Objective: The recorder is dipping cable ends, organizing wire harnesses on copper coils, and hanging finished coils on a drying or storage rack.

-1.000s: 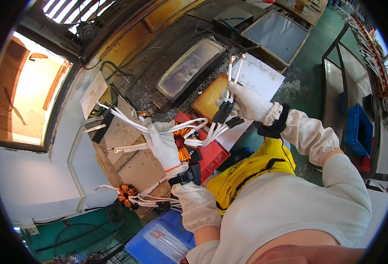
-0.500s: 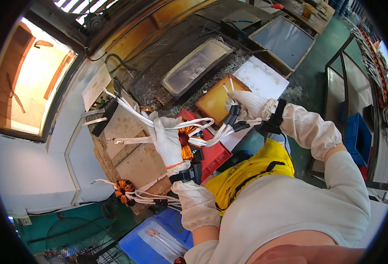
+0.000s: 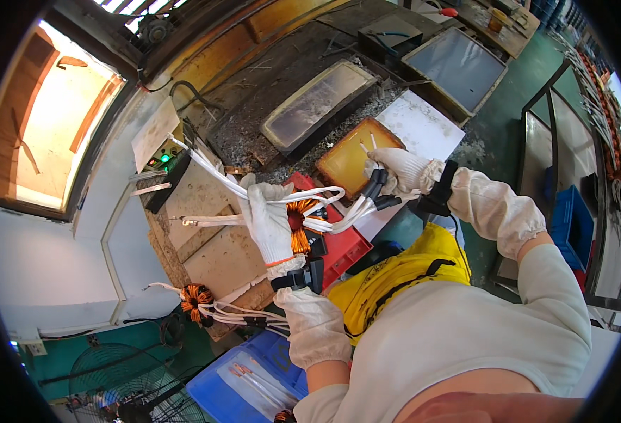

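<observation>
A copper-wound toroidal coil point(image 3: 297, 224) with thick white leads hangs between my two gloved hands. My left hand point(image 3: 262, 215) is closed around the white leads point(image 3: 212, 169) beside the coil, and their free ends stick out to the left. My right hand point(image 3: 399, 169) grips the other leads of the coil, close to their black sleeves point(image 3: 376, 185). Two bare-ended white leads point(image 3: 368, 143) project from its fingers above an amber-coloured square tray point(image 3: 342, 151). Whether the tips touch the amber surface I cannot tell.
Beneath the coil sits a red bin point(image 3: 342, 247). A second coil point(image 3: 196, 302) lies on the wooden board's near left edge. A blue crate point(image 3: 212, 377) holds more leads. Beyond stand a long rectangular pot point(image 3: 317, 106), a grey-surfaced tray point(image 3: 458, 67) and a control box point(image 3: 166, 158) with green lights.
The view has shifted slightly. The lead ends in my right hand sit a little lower over the amber tray. Both hands keep their hold.
</observation>
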### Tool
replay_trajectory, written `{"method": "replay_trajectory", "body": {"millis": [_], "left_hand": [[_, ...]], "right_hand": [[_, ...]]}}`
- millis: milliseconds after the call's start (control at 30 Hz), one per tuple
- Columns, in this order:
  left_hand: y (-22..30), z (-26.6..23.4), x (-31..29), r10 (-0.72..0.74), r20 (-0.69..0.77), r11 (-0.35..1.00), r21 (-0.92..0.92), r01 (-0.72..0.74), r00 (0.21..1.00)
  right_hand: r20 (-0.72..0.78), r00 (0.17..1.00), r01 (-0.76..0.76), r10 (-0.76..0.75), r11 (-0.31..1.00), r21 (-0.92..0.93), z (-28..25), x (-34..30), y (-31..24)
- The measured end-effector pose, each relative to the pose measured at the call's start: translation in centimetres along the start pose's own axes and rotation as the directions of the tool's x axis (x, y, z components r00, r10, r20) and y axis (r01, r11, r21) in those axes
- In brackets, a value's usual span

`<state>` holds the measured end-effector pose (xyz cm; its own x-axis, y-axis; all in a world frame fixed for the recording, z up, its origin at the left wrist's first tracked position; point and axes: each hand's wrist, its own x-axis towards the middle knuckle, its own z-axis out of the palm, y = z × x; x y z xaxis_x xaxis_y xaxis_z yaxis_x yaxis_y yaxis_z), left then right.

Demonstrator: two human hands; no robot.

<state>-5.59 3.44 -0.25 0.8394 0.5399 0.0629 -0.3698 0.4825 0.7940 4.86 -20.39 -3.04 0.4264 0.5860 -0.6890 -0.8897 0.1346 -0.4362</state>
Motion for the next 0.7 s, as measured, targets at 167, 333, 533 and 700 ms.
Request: {"method": "replay_trajectory", "body": {"millis": [167, 333, 533, 700], "left_hand": [[0.1, 0.1, -0.1, -0.006, -0.003, 1.000, -0.012, 0.006, 1.000], [0.1, 0.1, -0.2, 0.002, 0.023, 1.000, -0.010, -0.002, 1.000], [0.3, 0.4, -0.3, 0.006, 0.007, 0.999, 0.038, -0.006, 1.000], [0.5, 0.5, -0.4, -0.005, -0.001, 1.000, 0.029, 0.005, 1.000]], "right_hand": [[-0.044, 0.998, -0.032, 0.035, 0.997, 0.066, 0.3, 0.0, 0.0], [-0.033, 0.999, -0.040, 0.042, 0.997, 0.067, -0.3, 0.6, 0.1], [0.028, 0.997, -0.072, 0.070, 0.994, 0.080, -0.4, 0.6, 0.0], [-0.045, 0.995, -0.082, 0.085, 0.995, 0.061, 0.7, -0.3, -0.3]]}}
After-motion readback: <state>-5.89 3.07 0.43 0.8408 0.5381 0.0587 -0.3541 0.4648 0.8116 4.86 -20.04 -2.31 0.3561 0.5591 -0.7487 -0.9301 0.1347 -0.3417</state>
